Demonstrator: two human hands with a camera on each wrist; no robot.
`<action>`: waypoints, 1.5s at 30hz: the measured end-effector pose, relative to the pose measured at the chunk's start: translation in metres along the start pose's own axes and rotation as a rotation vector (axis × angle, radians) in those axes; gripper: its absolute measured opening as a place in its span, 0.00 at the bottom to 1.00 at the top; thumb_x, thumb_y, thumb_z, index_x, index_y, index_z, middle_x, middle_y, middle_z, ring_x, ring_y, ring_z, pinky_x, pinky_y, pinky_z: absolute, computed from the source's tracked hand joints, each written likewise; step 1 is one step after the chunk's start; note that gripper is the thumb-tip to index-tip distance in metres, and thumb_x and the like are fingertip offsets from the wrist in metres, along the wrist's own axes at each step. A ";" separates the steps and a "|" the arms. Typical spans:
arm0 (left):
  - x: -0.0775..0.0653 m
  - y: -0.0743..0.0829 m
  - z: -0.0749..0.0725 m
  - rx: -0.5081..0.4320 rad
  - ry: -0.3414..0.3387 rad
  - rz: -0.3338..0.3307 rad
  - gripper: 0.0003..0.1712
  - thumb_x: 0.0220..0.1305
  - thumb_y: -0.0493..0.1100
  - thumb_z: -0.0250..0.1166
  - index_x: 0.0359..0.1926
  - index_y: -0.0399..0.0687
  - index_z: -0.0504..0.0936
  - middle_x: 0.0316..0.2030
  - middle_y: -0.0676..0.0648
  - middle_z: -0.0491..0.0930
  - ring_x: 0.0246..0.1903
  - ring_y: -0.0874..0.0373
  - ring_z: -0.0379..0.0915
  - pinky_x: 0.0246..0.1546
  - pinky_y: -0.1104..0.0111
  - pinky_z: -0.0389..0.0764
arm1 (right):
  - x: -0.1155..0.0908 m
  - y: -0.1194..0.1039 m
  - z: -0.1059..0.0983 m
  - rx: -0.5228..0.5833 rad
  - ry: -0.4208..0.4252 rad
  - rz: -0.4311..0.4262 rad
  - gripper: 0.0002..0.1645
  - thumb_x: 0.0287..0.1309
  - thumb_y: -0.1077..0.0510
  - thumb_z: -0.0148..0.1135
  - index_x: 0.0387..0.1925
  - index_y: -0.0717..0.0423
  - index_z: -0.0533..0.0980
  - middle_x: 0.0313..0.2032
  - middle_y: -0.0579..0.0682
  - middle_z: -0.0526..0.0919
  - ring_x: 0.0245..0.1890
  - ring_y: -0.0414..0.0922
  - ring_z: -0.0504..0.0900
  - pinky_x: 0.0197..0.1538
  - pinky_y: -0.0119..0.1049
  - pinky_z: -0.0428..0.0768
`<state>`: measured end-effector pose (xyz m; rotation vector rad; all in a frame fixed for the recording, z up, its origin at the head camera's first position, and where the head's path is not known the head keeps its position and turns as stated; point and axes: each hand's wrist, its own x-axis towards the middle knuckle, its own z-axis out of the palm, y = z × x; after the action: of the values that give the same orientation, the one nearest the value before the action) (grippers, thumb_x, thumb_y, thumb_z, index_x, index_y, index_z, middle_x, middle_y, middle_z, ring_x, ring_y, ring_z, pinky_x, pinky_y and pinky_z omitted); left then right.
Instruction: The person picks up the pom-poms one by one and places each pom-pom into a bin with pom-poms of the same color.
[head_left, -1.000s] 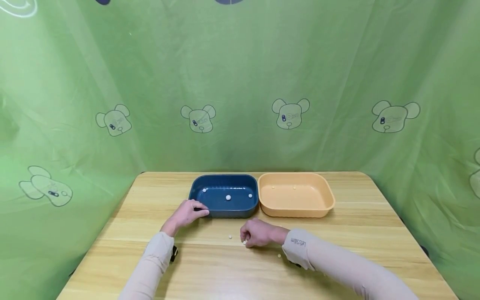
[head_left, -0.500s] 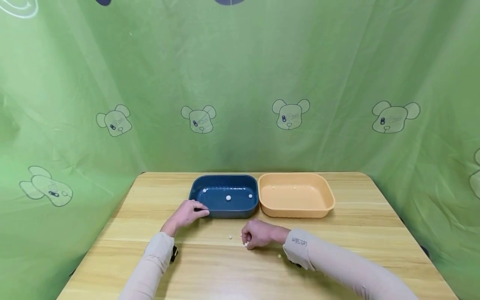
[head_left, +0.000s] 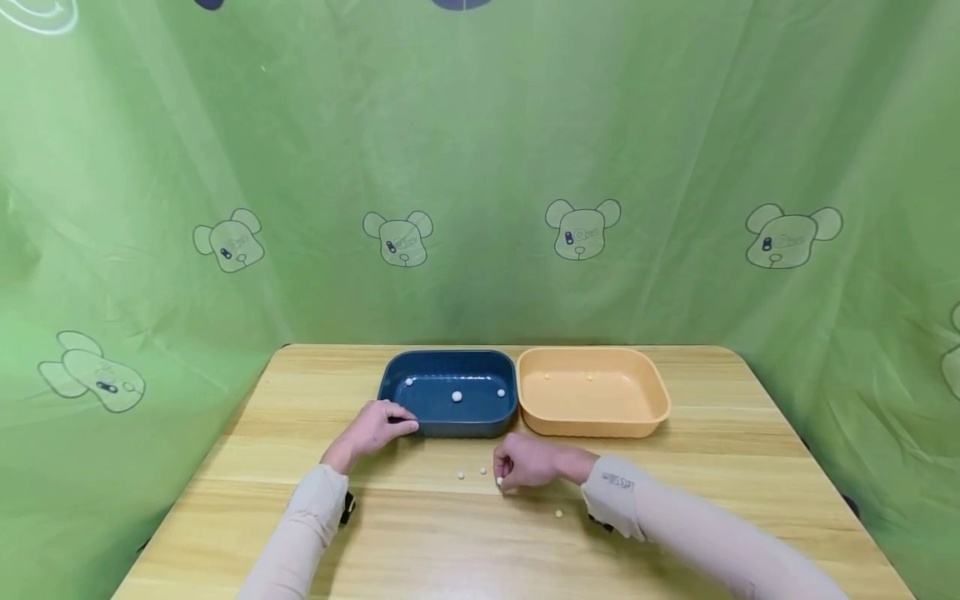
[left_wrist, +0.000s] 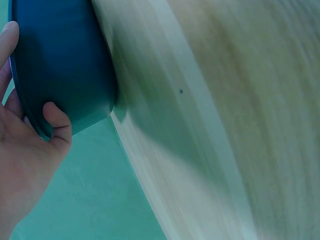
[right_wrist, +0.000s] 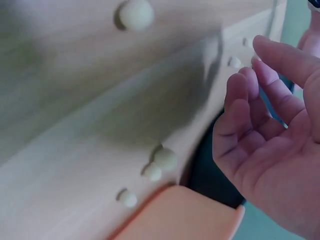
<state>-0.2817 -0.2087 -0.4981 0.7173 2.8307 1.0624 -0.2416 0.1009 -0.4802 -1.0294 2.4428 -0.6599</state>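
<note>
My left hand (head_left: 372, 427) grips the near left corner of a dark blue tub (head_left: 465, 428), thumb outside and fingers over the rim; the left wrist view shows this tub (left_wrist: 65, 60) close up. My right hand (head_left: 528, 462) is above the table in front of the two tubs, pinching a small white ball (head_left: 500, 482) between thumb and fingertips. In the right wrist view the thumb and index tip of my right hand (right_wrist: 272, 110) nearly meet, mostly hiding that ball. Two more small white balls, one (head_left: 483, 471) nearer the hand and another (head_left: 461, 476) farther left, lie on the wood.
An orange tub (head_left: 600, 427) stands right of the blue one, with two small yellowish balls (head_left: 589, 377) inside. Three white balls, one larger ball (head_left: 457, 397) among them, lie in the blue tub. A yellowish ball (head_left: 558, 514) lies near my right wrist. Green cloth (head_left: 480, 167) hangs behind the table.
My right hand has moved slightly to the right with the pinched white ball, uncovering another white ball on the table. My left hand stays on the blue tub.
</note>
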 end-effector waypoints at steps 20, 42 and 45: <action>-0.001 -0.001 0.001 -0.010 -0.001 -0.008 0.09 0.60 0.48 0.67 0.37 0.50 0.88 0.36 0.54 0.84 0.40 0.57 0.74 0.43 0.65 0.75 | -0.003 -0.006 -0.033 0.036 0.125 -0.141 0.02 0.51 0.62 0.67 0.27 0.54 0.81 0.24 0.37 0.76 0.26 0.32 0.73 0.32 0.28 0.75; -0.001 0.000 0.001 -0.008 -0.003 0.000 0.09 0.60 0.46 0.67 0.38 0.47 0.88 0.36 0.53 0.84 0.39 0.57 0.75 0.42 0.66 0.75 | 0.013 -0.004 -0.052 0.210 0.332 0.099 0.04 0.54 0.60 0.67 0.26 0.51 0.80 0.25 0.42 0.80 0.29 0.40 0.75 0.36 0.34 0.76; 0.000 0.001 0.000 -0.003 0.000 0.006 0.10 0.60 0.46 0.67 0.38 0.46 0.88 0.36 0.52 0.84 0.39 0.56 0.75 0.42 0.65 0.75 | 0.016 -0.001 -0.052 0.221 0.359 0.130 0.03 0.55 0.60 0.67 0.27 0.51 0.80 0.25 0.42 0.80 0.29 0.41 0.75 0.36 0.34 0.76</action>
<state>-0.2810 -0.2081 -0.4977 0.7257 2.8276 1.0673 -0.2791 0.1020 -0.4403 -0.7070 2.6287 -1.1226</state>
